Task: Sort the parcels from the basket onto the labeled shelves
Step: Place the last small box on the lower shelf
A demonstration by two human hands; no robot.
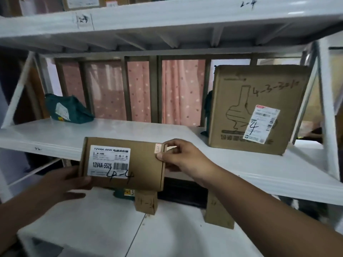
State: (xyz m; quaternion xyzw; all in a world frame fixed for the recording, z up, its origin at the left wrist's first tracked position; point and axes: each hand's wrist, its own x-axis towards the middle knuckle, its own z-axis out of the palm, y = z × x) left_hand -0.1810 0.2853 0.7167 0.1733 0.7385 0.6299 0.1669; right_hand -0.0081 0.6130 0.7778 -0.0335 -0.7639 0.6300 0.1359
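Both hands, left hand [71, 179] and right hand [182, 157], grip small carton [123, 163] marked 4-4, unshelved; large carton [258, 110], green bag [67, 110] already on middle shelf [55, 135].

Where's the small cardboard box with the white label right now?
In the head view, the small box is held at lower centre between the left hand and right hand, in front of the middle shelf.

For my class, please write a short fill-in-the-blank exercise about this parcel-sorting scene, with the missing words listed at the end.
1. The small cardboard box is held by ____ hands.
2. The marker writing across its white label reads ____.
3. The large cardboard box stands on the middle shelf, at its ____ end.
4. The soft parcel at that shelf's left end is dark ____.

Missing words: two; 4-4; right; green
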